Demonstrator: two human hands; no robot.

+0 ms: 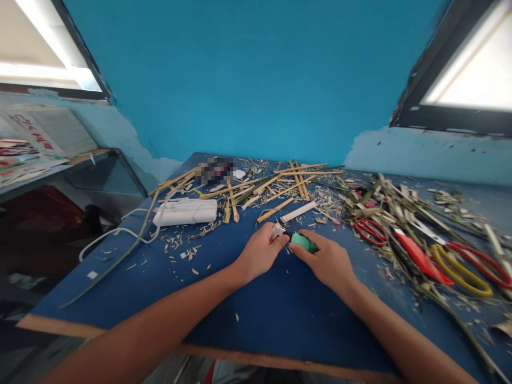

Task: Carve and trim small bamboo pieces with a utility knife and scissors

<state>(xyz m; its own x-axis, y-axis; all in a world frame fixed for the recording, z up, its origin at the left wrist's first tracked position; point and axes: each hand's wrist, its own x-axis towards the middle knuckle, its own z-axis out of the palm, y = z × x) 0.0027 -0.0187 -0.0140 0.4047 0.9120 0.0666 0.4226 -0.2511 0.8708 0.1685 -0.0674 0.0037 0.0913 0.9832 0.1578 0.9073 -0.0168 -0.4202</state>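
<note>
My left hand (pixel 258 252) is closed around a small pale piece of bamboo or wood (pixel 276 231) above the blue table. Directly beside it, my right hand (pixel 330 261) grips a green-and-black handled tool (pixel 301 241); its working end points at the pale piece and is too small to make out clearly. The left thumb lies close to the tool's black front part. Just beyond the hands are a flat pale strip (pixel 298 212) and a yellowish bamboo stick (pixel 275 210).
A white power strip (pixel 186 212) with a cable lies left. Crossed bamboo sticks (pixel 296 176) and shavings cover the back. At right are red-handled scissors (pixel 480 261), a yellow handle (pixel 460 274), a red cutter (pixel 420 256) and smaller red scissors (pixel 370 231). The table's wooden edge (pixel 240 356) is nearest me.
</note>
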